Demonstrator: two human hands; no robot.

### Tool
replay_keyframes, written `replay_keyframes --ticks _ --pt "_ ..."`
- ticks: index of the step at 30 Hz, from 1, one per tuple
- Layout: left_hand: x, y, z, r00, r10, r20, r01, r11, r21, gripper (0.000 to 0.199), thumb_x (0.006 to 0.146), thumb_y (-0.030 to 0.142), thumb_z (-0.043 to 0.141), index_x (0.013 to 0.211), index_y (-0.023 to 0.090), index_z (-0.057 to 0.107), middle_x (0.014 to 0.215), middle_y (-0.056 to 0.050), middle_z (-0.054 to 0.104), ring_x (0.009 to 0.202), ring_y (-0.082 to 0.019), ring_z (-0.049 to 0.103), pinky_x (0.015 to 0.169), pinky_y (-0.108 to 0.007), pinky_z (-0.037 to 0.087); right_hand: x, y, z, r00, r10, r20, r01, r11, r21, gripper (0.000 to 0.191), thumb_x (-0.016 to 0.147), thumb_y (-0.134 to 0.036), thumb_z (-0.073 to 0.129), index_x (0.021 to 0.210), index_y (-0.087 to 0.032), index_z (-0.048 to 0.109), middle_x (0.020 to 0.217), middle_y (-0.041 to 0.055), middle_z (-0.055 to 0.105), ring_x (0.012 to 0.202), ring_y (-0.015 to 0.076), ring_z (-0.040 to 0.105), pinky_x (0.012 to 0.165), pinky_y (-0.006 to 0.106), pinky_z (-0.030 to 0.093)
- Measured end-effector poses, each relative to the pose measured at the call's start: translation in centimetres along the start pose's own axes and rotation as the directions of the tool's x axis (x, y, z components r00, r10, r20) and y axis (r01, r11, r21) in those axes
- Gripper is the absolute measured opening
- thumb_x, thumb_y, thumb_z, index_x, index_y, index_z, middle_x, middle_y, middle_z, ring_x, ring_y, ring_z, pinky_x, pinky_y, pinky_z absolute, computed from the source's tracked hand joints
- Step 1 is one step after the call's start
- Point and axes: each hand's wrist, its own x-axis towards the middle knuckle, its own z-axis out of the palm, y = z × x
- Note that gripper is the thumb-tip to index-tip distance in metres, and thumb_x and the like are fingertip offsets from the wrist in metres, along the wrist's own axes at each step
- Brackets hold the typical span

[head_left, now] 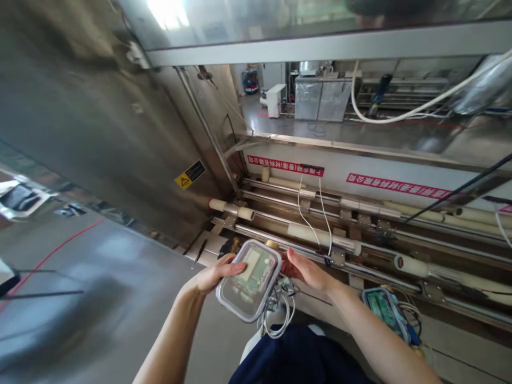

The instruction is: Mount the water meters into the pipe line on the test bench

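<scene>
Above my lap is a clear plastic box (234,296) with a pale lid rim, tilted, with a green circuit board (262,266) and a pale rectangular piece showing inside. My left hand (212,276) grips the box at its left side, thumb lying on top and fingers beneath. My right hand (306,269) is closed at the box's upper right edge, thumb raised; its other fingertips are partly hidden. White cables (286,320) and metal connectors hang in loops from the right side of the box. A brass-coloured fitting (272,244) shows just behind it.
Metal rods and cream rollers (306,233) run across the machine ahead. A second clear box (386,309) with cables lies at the right. A steel panel with a warning label (190,175) stands at the left. A white hose (404,117) curves across the upper right.
</scene>
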Motion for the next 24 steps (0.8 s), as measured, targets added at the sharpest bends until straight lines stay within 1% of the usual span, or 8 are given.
replay_keyframes --ticks 3,6,8,10,14,17,20,24 --pt "2.3 2.1 -2.2 0.992 -0.063 0.106 0.047 0.988 0.146 0.029 0.065 0.018 0.071 0.09 0.004 0.067 0.079 -0.019 0.067 0.06 -0.025 0.064 0.048 -0.027 0.05 3.2 0.5 0.5 0.989 0.149 -0.027 -0.148 0.989 0.008 0.043 0.076 -0.056 0.055 0.08 -0.014 0.064 0.07 0.0029 0.066 0.055 0.0113 0.058 0.051 0.021 0.043" --pt "4.8 3.7 -4.2 0.987 -0.108 0.118 0.089 0.983 0.158 0.028 0.068 0.026 0.07 0.086 0.005 0.068 0.078 -0.018 0.067 0.063 -0.026 0.064 0.05 -0.03 0.05 6.1 1.5 1.3 0.981 0.179 -0.076 -0.175 0.983 0.053 0.037 0.074 -0.05 0.061 0.073 -0.013 0.065 0.067 0.0038 0.067 0.053 0.0121 0.058 0.048 0.021 0.043" --pt "6.5 4.6 -5.7 0.998 -0.066 0.017 0.063 0.991 0.121 0.03 0.071 0.035 0.067 0.082 0.007 0.068 0.072 -0.015 0.067 0.062 -0.026 0.063 0.051 -0.03 0.051 7.8 2.2 1.8 0.976 0.178 -0.128 -0.163 0.979 0.118 0.038 0.076 -0.051 0.058 0.078 -0.014 0.065 0.07 0.004 0.068 0.057 0.0135 0.06 0.052 0.023 0.047" --pt "8.0 5.0 -7.4 0.981 0.081 -0.175 -0.061 0.991 0.115 0.033 0.073 0.04 0.065 0.078 0.008 0.067 0.064 -0.012 0.065 0.055 -0.022 0.062 0.046 -0.027 0.049 9.3 2.9 1.9 0.968 0.169 -0.186 -0.134 0.973 0.185 0.039 0.079 -0.052 0.054 0.084 -0.015 0.064 0.076 0.0047 0.069 0.061 0.014 0.062 0.055 0.026 0.05" --pt "9.6 3.7 -10.1 0.86 0.28 -0.427 -0.264 0.96 0.097 0.033 0.078 0.043 0.059 0.079 0.011 0.062 0.064 -0.008 0.064 0.05 -0.015 0.059 0.046 -0.021 0.047 12.0 3.9 0.6 0.94 0.156 -0.304 -0.067 0.956 0.285 0.04 0.082 -0.051 0.05 0.092 -0.015 0.062 0.077 0.0063 0.069 0.062 0.014 0.063 0.057 0.025 0.051" --pt "10.6 1.2 -9.6 0.88 0.236 -0.413 -0.253 0.967 0.015 0.039 0.078 0.048 0.057 0.077 0.009 0.061 0.067 -0.012 0.065 0.055 -0.016 0.061 0.052 -0.024 0.05 13.7 4.1 -1.1 0.913 0.162 -0.375 -0.029 0.941 0.336 0.041 0.084 -0.051 0.047 0.093 -0.013 0.06 0.076 0.0076 0.069 0.061 0.0144 0.064 0.056 0.025 0.051" --pt "12.5 -0.9 -7.2 0.933 0.188 -0.306 -0.218 0.973 -0.07 0.042 0.074 0.048 0.062 0.082 0.007 0.064 0.08 -0.017 0.067 0.069 -0.02 0.065 0.063 -0.027 0.052 15.2 4.2 -2.5 0.88 0.166 -0.444 0.014 0.927 0.375 0.04 0.085 -0.051 0.044 0.092 -0.014 0.059 0.075 0.0066 0.069 0.061 0.014 0.064 0.056 0.024 0.051" --pt "16.6 -1.1 -4.4 0.96 0.183 -0.214 -0.226 0.953 -0.199 0.039 0.073 0.043 0.066 0.095 0.011 0.063 0.098 -0.015 0.065 0.079 -0.019 0.064 0.071 -0.026 0.051 16.7 4.7 -3.9 0.831 0.171 -0.53 0.063 0.917 0.395 0.038 0.084 -0.052 0.045 0.092 -0.017 0.057 0.074 0.0045 0.068 0.06 0.0144 0.063 0.058 0.027 0.052"
